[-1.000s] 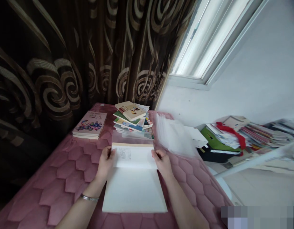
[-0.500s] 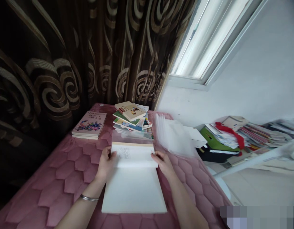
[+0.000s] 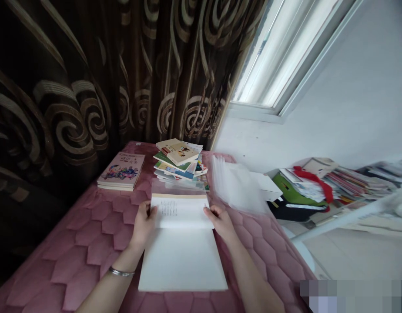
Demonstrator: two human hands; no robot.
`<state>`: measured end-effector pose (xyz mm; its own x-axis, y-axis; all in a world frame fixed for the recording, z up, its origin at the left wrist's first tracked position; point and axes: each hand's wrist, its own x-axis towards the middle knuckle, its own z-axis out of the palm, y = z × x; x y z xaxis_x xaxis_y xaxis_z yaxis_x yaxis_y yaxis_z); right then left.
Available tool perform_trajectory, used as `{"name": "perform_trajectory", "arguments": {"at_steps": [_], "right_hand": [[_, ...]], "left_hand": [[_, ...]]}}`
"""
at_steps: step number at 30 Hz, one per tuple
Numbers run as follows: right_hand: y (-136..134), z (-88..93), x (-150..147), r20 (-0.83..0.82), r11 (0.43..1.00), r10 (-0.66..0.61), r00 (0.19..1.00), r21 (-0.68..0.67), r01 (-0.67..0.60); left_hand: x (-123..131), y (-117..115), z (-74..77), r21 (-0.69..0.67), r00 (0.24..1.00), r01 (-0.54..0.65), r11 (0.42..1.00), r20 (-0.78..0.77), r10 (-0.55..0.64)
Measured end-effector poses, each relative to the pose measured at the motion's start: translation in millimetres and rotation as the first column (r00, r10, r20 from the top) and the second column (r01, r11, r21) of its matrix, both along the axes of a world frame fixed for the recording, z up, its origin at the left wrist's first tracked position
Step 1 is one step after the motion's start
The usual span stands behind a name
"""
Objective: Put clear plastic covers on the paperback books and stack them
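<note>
— Pink quilted worktop (image 3: pixel 90 234), near edge: a white book (image 3: pixel 183 261) is laid, its folded leaf (image 3: pixel 181 212) pinched by fingers of the left hand (image 3: pixel 144 224) and right hand (image 3: pixel 222 221).
— Pulled unevenly, it could be creased or torn.

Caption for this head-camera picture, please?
The left hand and right hand hold a white book on a pink quilted table.

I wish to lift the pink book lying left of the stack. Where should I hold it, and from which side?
Probably by its near short edge, from the front. The pink book lies flat, so fingers must slide under; bare quilted cover lies before that edge, while the stack crowds its right side. The left hand, on the white book, is closer.
</note>
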<state>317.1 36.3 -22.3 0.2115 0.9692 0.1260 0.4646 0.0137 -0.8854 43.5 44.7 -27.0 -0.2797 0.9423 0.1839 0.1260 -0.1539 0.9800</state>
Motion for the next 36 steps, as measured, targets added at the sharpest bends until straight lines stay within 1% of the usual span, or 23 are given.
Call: {"name": "perform_trajectory", "arguments": {"at_steps": [6,11,14,17,22,25,29,32,36], "right_hand": [[-2,0.1,0,-0.012,0.997,-0.031,0.999,0.068,0.032],[-2,1.3,-5,0.055,0.995,-0.067,0.996,0.073,0.063],[-2,4.2,-8,0.083,0.993,-0.097,0.992,0.082,0.090],[-3,6.3,-8,0.031,0.990,-0.086,0.996,0.111,0.082],[-7,6.1,-6,-0.079,0.990,-0.016,0.997,0.136,0.027],[-8,3.0,-4,-0.090,0.991,-0.027,0.996,0.129,0.038],[-5,-2.1,-3,-0.058,0.992,-0.050,0.997,0.117,0.056],[-2,-2.5,-4,-0.036,0.987,-0.047,0.998,0.151,0.052],[-1,0.3,-7,-0.019,0.982,-0.065,0.998,0.174,0.067]], "left_hand": [[2,-2,4.1,-0.004,1.000,-0.005,1.000,0.010,0.005],[0,-3,7.1,-0.052,0.997,0.034,0.998,0.078,-0.029],[0,-2,7.5,-0.056,0.992,0.059,0.997,0.118,-0.052],[1,-2,7.6,-0.047,0.990,0.066,0.997,0.124,-0.059],[3,-3,9.9,-0.040,0.991,0.055,0.998,0.128,-0.049],[4,-3,13.0,-0.043,0.990,0.040,0.998,0.140,-0.034],[5,-4,17.0,-0.055,0.990,0.038,0.998,0.141,-0.030],[4,-4,16.1,-0.056,0.991,0.037,0.998,0.128,-0.030],[3,-4,10.4,-0.064,0.994,0.022,0.998,0.107,-0.015]]}}
